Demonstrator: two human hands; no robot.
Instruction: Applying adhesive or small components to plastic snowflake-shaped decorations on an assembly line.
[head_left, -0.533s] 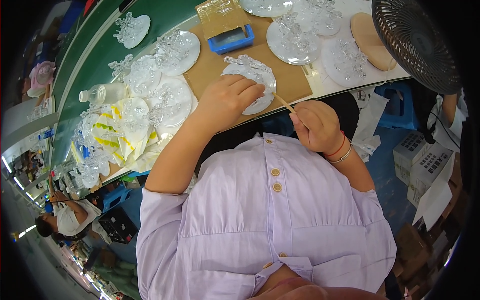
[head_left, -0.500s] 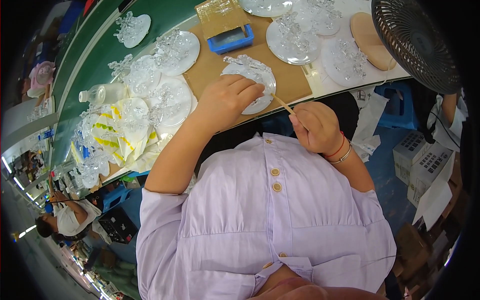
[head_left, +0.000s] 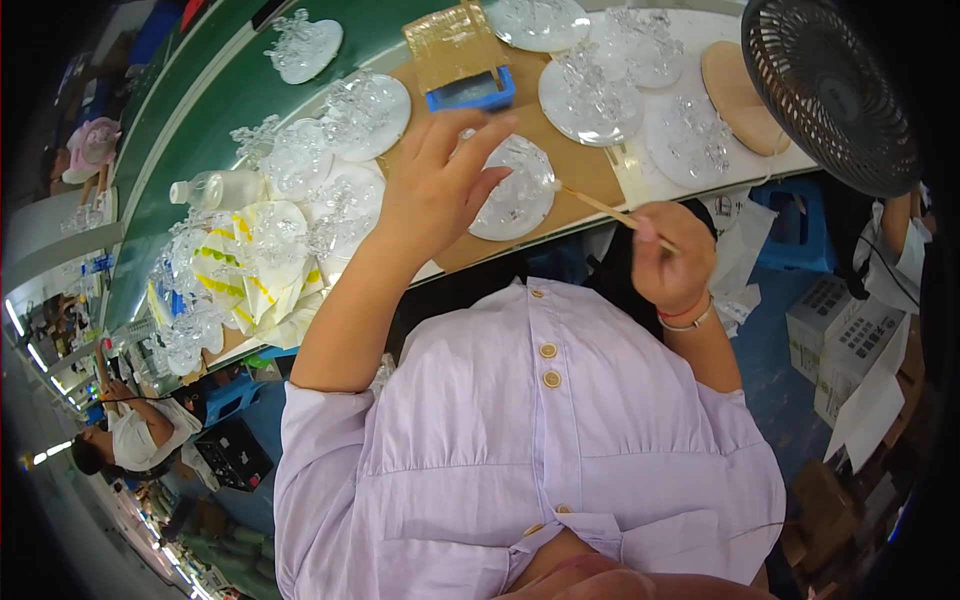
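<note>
A round white translucent disc (head_left: 525, 190) with clear glassy pieces on it lies on the brown cardboard (head_left: 600, 185) at the table's near edge. Over the disc's left side is my left hand (head_left: 435, 185), its fingers spread with nothing seen in them; it hides part of the disc. My right hand (head_left: 675, 258), to the right of the table edge, pinches a thin wooden stick (head_left: 610, 211). The stick's pale tip is at the disc's right rim; whether it touches is unclear. Beyond the disc stands a blue tray (head_left: 478, 97) partly covered by a cardboard flap (head_left: 450, 50).
Several similar discs with clear decorations crowd both sides, such as one disc (head_left: 590, 105) at right. A clear bottle (head_left: 215, 188) lies left, by yellow-patterned wrappings (head_left: 235, 265). A black fan (head_left: 830, 95) stands far right, above a blue stool (head_left: 800, 225). Another person (head_left: 145, 435) sits far left.
My left hand has lifted off the disc and spread its fingers, moving left and away. My right hand has drawn the stick rightward and down. The clear pieces on the disc are less plainly seen.
</note>
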